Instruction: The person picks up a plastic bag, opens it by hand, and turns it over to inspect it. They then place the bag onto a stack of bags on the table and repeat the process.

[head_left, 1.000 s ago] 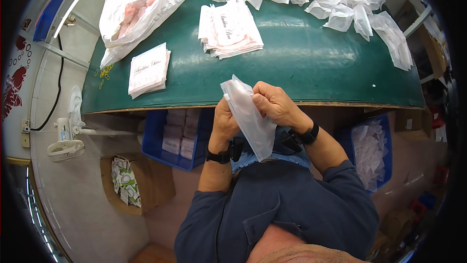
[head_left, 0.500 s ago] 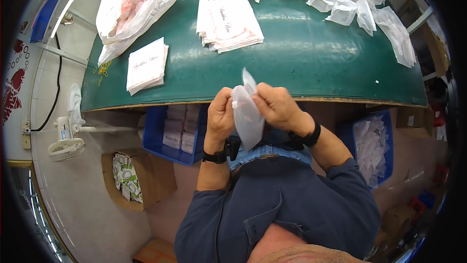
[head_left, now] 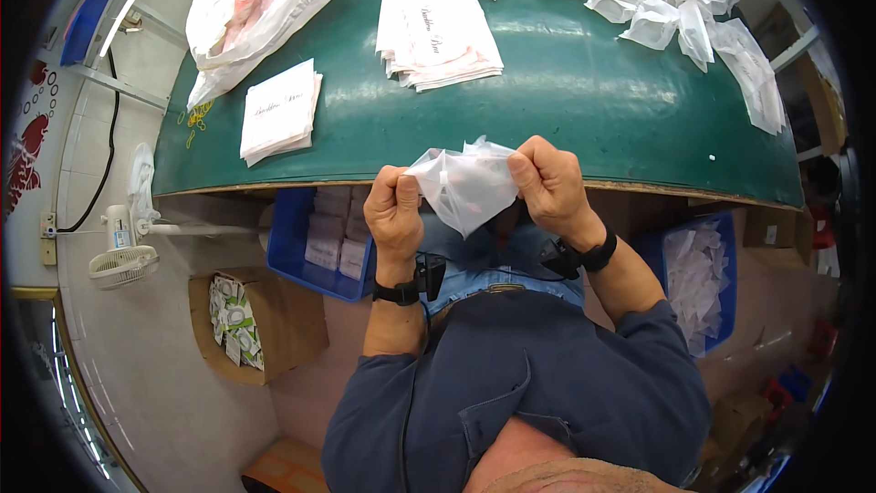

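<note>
Between my hands a frosted, translucent plastic bag [head_left: 467, 192] is stretched sideways, just off the table's front edge. My left hand [head_left: 394, 210] pinches one corner of it, with the fingers curled in. The opposite corner is gripped by my right hand [head_left: 553, 187], thumb pressed against the fingers. A small white piece, perhaps a zip slider, shows on the bag near its left side. Beyond my hands on the table lies a stack of flat printed bags [head_left: 440, 37], and a smaller stack of printed bags [head_left: 279, 114] sits to the left.
The green table [head_left: 566, 101] curves across the far side. On it are a large white sack [head_left: 274, 14] with pink contents, yellow rubber bands [head_left: 197, 119] and heaped translucent bags [head_left: 639, 0]. Below stand blue bins [head_left: 342, 288], a cardboard box [head_left: 297, 329] and a fan [head_left: 123, 265].
My hands have moved apart, the right one to the right and slightly up. The bag, earlier hanging narrow between them, is now pulled wide.
</note>
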Available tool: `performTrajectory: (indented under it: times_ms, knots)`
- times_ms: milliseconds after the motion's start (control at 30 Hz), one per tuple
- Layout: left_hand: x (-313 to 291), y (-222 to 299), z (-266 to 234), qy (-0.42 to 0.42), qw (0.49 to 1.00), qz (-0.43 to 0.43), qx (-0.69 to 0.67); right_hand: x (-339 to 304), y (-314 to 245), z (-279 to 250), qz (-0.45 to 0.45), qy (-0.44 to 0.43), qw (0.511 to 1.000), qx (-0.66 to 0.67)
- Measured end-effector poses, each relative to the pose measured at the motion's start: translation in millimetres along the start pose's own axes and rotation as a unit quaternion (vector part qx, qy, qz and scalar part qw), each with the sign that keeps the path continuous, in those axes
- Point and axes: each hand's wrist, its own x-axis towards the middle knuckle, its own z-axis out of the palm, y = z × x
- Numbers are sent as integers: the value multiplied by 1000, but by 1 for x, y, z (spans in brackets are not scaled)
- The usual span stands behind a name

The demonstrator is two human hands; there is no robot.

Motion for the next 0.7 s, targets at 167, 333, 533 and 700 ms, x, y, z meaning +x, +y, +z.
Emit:
performTrajectory:
  times_ms: [167,333,533,700]
  knots:
    - [3,-5,6,-13,999,0,-34,3,0,-4,36,-54,998,-13]
    - [7,-22,-3,0,981,-69,-183,46,-9,-35,126,-335,934,8]
    - [41,-35,14,-47,995,-35,77,204,63,-123,-7,34,991,-128]
    - [49,-49,10,-13,990,-15,139,181,96,-42,59,32,939,-337]
